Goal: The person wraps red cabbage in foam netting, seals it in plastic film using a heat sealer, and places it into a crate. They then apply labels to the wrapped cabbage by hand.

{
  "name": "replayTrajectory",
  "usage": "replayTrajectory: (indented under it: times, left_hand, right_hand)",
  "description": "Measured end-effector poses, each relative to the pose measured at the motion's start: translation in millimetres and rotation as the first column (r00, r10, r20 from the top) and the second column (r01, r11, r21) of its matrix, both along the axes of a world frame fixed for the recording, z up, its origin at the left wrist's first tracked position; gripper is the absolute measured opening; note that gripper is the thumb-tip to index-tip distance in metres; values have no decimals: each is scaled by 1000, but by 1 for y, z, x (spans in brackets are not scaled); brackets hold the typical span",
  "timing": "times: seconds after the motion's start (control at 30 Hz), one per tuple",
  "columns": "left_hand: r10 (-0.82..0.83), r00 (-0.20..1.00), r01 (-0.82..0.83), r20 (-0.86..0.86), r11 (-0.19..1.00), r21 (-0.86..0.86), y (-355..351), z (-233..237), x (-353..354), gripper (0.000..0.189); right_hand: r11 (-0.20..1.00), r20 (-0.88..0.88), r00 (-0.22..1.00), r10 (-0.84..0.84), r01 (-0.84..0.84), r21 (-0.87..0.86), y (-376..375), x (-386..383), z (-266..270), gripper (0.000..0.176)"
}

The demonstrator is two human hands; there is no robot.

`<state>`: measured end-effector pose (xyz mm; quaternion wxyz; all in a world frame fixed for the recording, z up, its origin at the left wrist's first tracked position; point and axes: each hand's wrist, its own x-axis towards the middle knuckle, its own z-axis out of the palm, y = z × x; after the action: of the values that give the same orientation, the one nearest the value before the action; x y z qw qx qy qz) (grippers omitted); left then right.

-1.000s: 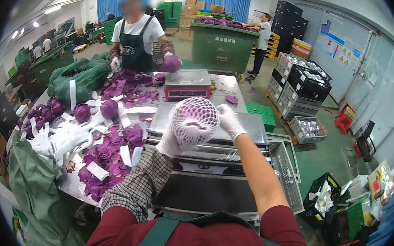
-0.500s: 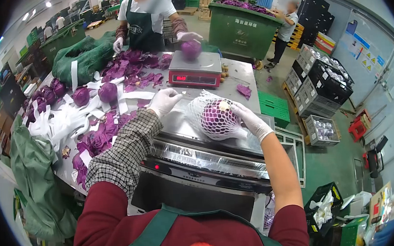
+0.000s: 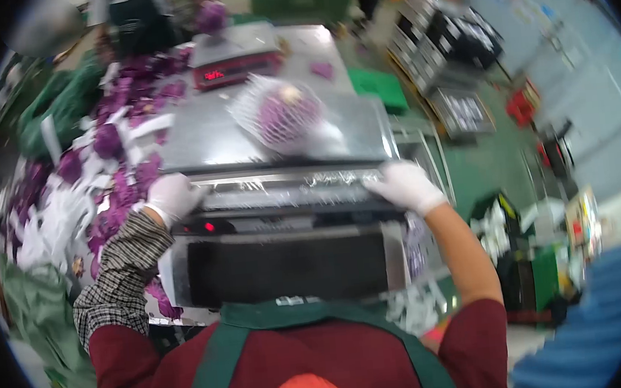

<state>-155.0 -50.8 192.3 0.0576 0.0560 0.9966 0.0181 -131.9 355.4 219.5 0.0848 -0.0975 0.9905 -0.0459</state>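
A purple cabbage (image 3: pixel 283 116) in a white foam net sits on the metal top of a wrapping machine (image 3: pixel 195 141), with neither hand on it. Along the machine's front slot lies shiny clear plastic film (image 3: pixel 273 191). My left hand (image 3: pixel 175 197), white-gloved, is closed at the film's left end. At the right end, my right hand (image 3: pixel 408 185), gloved too, has its fingers pinched at the film. Motion blurs the fingertips a little. Below the film sits a dark flat panel (image 3: pixel 287 266) on the machine's front.
Behind the machine stands a red scale (image 3: pixel 237 69). Another person's hand holds a purple cabbage (image 3: pixel 211 16) there. Cabbage leaves (image 3: pixel 139 87) and white foam strips (image 3: pixel 58 223) cover the left side. Green crates (image 3: pixel 379 88) and grey crates (image 3: pixel 458 111) stand to the right.
My right hand has let go of the netted cabbage and moved to the film's right end. My left hand has come down to the left end. The view has shifted and tilted down.
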Motion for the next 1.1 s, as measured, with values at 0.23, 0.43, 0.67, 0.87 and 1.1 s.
replayTrajectory:
  times: [0.23,0.43,0.67,0.87,1.1]
  left_hand:
    - [-173,941,-279,292,98,955,-21,24,-2,19]
    - [-136,882,393,-452,-320,862,4,81,-54,35]
    - [-620,780,122,-82,22,992,100,7,-107,130]
    - [-388,921,-20,36,45,999,87,36,-96,55]
    - [-511,236,-734,827,464,496,48,41,78,67]
  right_hand:
    - [200,300,946,-122,320,-926,15,6,2,17]
    - [-149,-274,950,-152,-296,-944,21,-75,73,18]
    - [629,-231,937,263,-348,-695,-60,-111,-26,92]
    - [300,372,906,201,304,-904,-82,-88,51,77]
    - [383,848,318,424,786,-486,-105,84,30,62]
